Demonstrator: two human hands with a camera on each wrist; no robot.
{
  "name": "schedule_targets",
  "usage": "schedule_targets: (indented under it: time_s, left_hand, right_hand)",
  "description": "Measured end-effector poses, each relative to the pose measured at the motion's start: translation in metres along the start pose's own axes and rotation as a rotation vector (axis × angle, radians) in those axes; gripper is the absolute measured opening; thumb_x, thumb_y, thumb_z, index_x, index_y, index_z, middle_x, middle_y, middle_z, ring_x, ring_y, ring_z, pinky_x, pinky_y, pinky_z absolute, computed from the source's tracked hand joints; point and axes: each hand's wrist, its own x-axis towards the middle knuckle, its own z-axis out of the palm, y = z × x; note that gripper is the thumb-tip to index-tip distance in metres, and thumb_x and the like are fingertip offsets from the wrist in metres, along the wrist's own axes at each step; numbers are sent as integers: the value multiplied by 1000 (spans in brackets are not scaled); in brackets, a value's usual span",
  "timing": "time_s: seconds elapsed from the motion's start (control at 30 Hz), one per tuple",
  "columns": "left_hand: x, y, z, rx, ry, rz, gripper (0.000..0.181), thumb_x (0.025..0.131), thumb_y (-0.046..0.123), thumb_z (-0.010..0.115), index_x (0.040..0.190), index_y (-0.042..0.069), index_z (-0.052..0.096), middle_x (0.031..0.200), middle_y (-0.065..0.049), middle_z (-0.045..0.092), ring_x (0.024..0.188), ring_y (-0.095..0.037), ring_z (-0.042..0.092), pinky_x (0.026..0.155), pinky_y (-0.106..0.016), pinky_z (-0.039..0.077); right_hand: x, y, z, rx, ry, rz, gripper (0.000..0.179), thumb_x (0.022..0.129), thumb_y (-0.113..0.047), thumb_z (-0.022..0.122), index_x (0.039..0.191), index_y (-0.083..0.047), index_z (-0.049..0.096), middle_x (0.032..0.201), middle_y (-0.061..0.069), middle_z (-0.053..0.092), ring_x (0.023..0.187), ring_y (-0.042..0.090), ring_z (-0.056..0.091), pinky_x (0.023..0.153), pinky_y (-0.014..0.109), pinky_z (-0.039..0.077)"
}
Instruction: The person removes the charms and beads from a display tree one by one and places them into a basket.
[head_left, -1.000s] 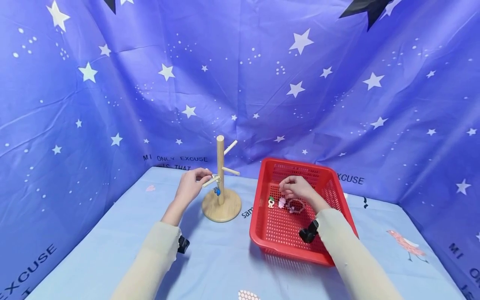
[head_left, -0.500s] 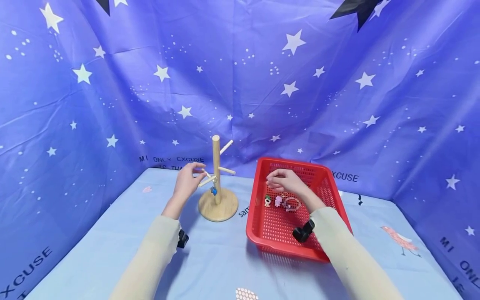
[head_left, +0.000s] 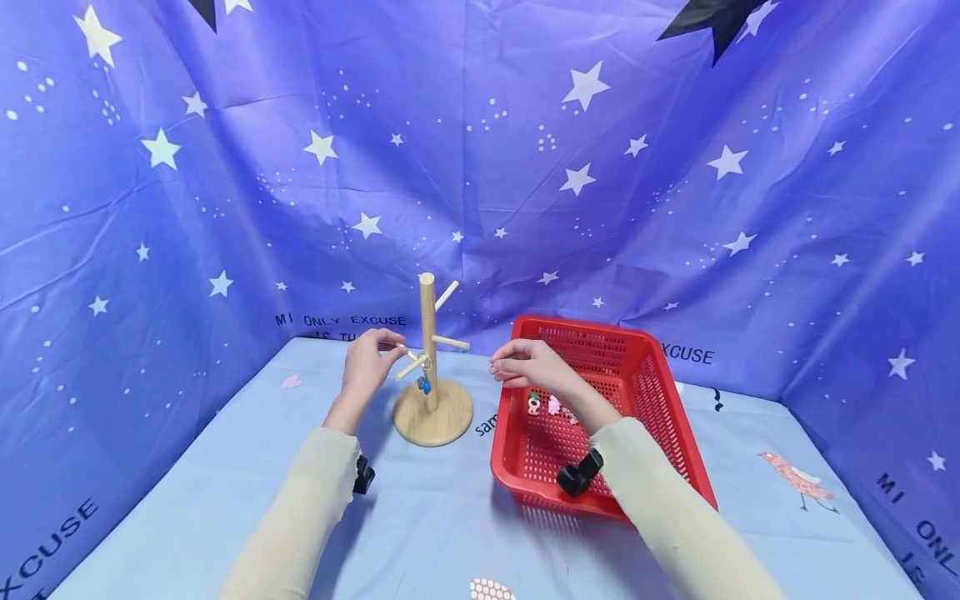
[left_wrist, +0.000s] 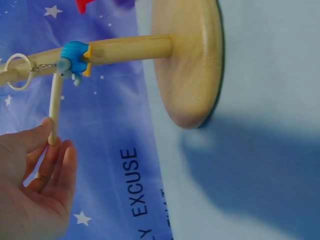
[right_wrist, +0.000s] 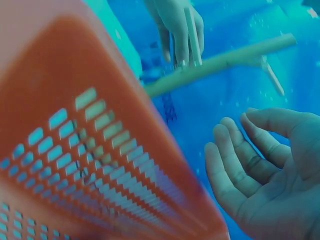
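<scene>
A wooden peg stand [head_left: 428, 333] with a round base stands on the table. My left hand [head_left: 365, 367] pinches the tip of one of its pegs [left_wrist: 55, 102] between thumb and fingers. From a neighbouring peg [head_left: 411, 368] a keychain [head_left: 425, 384] hangs by its ring; its charm is a small blue figure with yellow feet [left_wrist: 75, 57]. My right hand [head_left: 536, 367] hovers over the left rim of the red basket [head_left: 498, 450], on the stand's right. In the right wrist view its fingers [right_wrist: 232, 167] are loosely bent, with nothing seen between them.
Inside the basket lie a small figure with a green top [head_left: 533, 403], a pink charm [head_left: 553, 405] and another small pink piece [head_left: 572, 417], partly hidden by my right arm. A blue star-printed curtain [head_left: 480, 150] hangs behind the light blue tablecloth [head_left: 420, 525].
My right hand has moved left, from above the charms in the basket to the basket's left rim. My left hand stays by the pegs. The head view has shifted slightly.
</scene>
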Motion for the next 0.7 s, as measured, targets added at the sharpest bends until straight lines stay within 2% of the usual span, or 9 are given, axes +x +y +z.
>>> schedule_targets:
  time_s: [0.13,0.3,0.43,0.7]
  left_hand:
    - [0,0,-3,29,0,-18,20,88,16,75,105,5,74,107,-16,73,103,-32,66,100,-48,47]
    - [-1,2,-9,54,-11,-54,18,87,18,77,100,7,75,102,-14,75,98,-31,68,94,-46,51]
    - [-3,2,-12,71,-16,-74,17,86,21,78,97,9,76,98,-12,76,92,-29,68,88,-44,52]
    - [-8,1,-18,78,-37,-92,15,83,23,80,93,11,77,93,-9,77,84,-25,68,79,-37,51]
  right_hand:
    - [3,-7,16,-10,-38,-2,25,99,-8,58,118,8,61,113,24,69,91,15,69,91,39,60]
    - [10,-12,33,-7,-48,-19,26,99,-6,57,119,10,60,115,24,68,94,16,69,93,42,59]
    - [17,-13,45,0,-23,-13,28,97,-4,58,120,11,60,116,24,67,94,16,69,94,43,59]
    - [32,-10,63,5,70,21,31,97,-5,60,123,10,62,119,22,66,96,16,67,91,35,60]
